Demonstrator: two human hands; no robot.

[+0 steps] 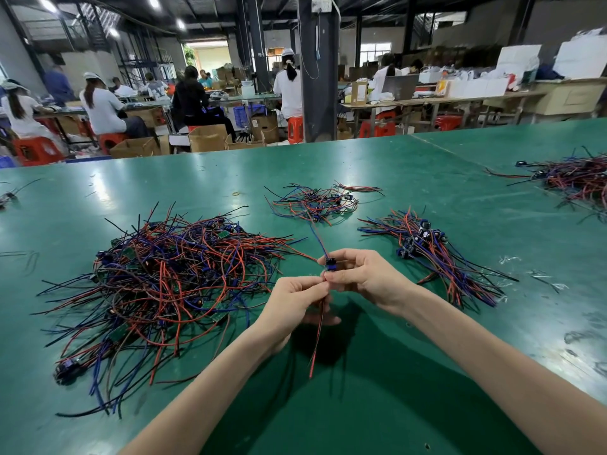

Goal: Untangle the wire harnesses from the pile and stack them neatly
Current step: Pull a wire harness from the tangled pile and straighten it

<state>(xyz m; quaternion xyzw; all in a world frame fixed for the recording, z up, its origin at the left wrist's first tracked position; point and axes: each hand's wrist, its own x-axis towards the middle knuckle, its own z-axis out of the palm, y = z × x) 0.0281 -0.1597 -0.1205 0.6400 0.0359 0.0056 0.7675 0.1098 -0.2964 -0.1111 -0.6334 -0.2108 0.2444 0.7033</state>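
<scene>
The wire harness (329, 265) in hand sits above the near middle of the green table (427, 165), held between both hands; the right hand (361, 274) pinches its small blue connector block between thumb and fingertips, closed narrowly around it; the left hand (295, 297) is closed just beneath, gripping the wires where they leave the block; a red lead (317, 343) hangs down from the left hand toward the table, and a blue lead (318, 238) runs up and away from the block toward the small loose cluster (315, 203) further back.

The risk, as I judge it, lies in that blue lead; if its far end is still caught in the small cluster, a firm pull would drag the cluster along or strain the joint at the block; I cannot tell whether it is snagged or only lying across. The dangling red lead could also brush the big tangled pile (157, 280) to the left, which lies near the left hand and whose strays reach almost to it, and hook a loop there.

To the right, near but apart from the right hand, lies the sorted stack (433, 254), its wires roughly parallel and connectors bunched at one end; the path to it looks open. Another heap (578, 178) lies at the far right edge; a rubber band (237, 193) lies beyond the pile; people work at benches behind.
</scene>
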